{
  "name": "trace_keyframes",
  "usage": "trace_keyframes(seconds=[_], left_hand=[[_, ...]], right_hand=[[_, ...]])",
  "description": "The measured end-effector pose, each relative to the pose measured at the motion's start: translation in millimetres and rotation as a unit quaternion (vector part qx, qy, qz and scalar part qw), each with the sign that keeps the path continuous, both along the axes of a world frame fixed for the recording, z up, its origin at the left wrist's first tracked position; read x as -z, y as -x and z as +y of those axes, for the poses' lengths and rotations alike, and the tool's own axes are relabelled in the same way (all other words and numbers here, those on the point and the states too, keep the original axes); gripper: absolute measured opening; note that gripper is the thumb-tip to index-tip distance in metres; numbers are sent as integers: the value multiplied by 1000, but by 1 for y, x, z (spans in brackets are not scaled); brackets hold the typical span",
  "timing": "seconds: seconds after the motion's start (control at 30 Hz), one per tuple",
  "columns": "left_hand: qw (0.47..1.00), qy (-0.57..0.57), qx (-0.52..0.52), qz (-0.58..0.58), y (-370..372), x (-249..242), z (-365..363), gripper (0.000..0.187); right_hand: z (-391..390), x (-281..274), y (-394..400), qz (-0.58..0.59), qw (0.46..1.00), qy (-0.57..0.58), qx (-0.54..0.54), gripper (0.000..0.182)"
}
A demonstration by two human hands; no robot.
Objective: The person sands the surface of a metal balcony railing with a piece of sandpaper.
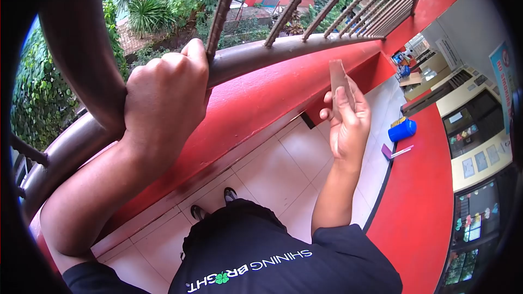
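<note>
My left hand [163, 95] is closed around the brown metal railing [283, 49] on top of the red parapet wall [256, 98], close to the camera. My right hand [348, 122] is held out lower and further away, over the tiled floor. It grips a small flat brown piece, like sandpaper or card [339, 79], which stands upright between thumb and fingers. My black shirt with white lettering and my dark shoes [229, 196] show below.
A blue can [402, 129] and a paintbrush [397, 152] lie on the white tiled floor [272, 174] by a curved red wall [425, 196]. Twisted railing bars [348, 0] rise above. Plants and a yard lie beyond; shop counters stand at right.
</note>
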State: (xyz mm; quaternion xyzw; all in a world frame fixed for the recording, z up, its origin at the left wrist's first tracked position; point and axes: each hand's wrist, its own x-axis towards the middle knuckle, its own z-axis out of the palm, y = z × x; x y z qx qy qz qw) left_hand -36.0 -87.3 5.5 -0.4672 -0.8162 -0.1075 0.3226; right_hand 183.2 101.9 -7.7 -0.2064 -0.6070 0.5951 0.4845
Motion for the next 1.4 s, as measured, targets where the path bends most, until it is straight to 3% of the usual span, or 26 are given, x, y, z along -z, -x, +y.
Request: trace_keyframes(seconds=[0.07, 0.17, 0.2, 0.27, 0.37, 0.5, 0.57, 0.63, 0.67, 0.7, 0.77, 0.8, 0.83, 0.9, 0.93, 0.97, 1.03, 1.07, 1.17, 1.23, 1.3, 1.4], left_hand=[[1000, -10, 4, 4, 3, 4, 1, 8], [1000, -19, 16, 9, 4, 5, 1, 5], [1000, -18, 18, 10, 4, 4, 1, 5], [1000, -19, 14, 20, 4, 5, 1, 5], [999, -20, 11, 33, 6, 6, 0, 5], [999, -28, 35, 21, 6, 6, 0, 6], [999, -27, 35, 23, 7, 8, 0, 6], [999, -29, 31, 25, 8, 8, 0, 7], [999, -25, 24, 27, 8, 7, 1, 7], [999, -20, 17, 30, 8, 8, 2, 7], [999, -20, 21, 25, 6, 6, 0, 7], [999, -21, 25, 22, 5, 5, 0, 7], [999, -20, 26, 21, 5, 5, 0, 7], [999, -22, 33, 20, 5, 5, -1, 9], [999, -21, 35, 19, 4, 5, -1, 9], [999, -19, 36, 18, 4, 5, -1, 9], [999, -19, 31, 21, 7, 5, -1, 9], [999, -23, 26, 26, 8, 6, 1, 9], [999, -21, 29, 17, 6, 6, 0, 9], [999, -19, 33, 10, 5, 6, 0, 9], [999, -19, 19, 37, 7, 6, 1, 9], [999, -12, 17, 36, 7, 7, 1, 8]], right_hand=[[-1, -22, 24, -134, 967, -199, 91, 24], [34, -37, 66, -219, 869, -435, 87, 26], [40, -42, 76, -220, 868, -437, 86, 26], [47, -49, 91, -367, 810, -453, 67, 27], [59, -51, 93, -370, 787, -492, 37, 30], [59, -52, 111, -418, 764, -485, 87, 29], [52, -65, 104, -457, 777, -429, 60, 28], [39, -69, 87, -453, 834, -311, -57, 38], [37, -77, 79, -481, 816, -305, -99, 52], [54, -68, 77, -480, 816, -306, -100, 52], [96, -35, 75, -336, 715, -610, -61, 52], [92, -35, 73, -366, 700, -612, -52, 47], [73, -49, 77, -366, 700, -611, -52, 47], [30, -85, 87, -562, 780, -265, -74, 43], [44, -74, 85, -485, 827, -278, -59, 42], [49, -61, 81, -485, 827, -277, -58, 42], [44, -41, 78, -405, 749, -523, 43, 42], [37, -43, 78, -443, 764, -464, 67, 42], [71, -46, 92, -378, 800, -465, 18, 41], [49, -54, 94, -406, 805, -432, 20, 39], [26, -54, 89, -444, 754, -473, 103, 40], [45, -59, 112, -455, 749, -471, 102, 41]])
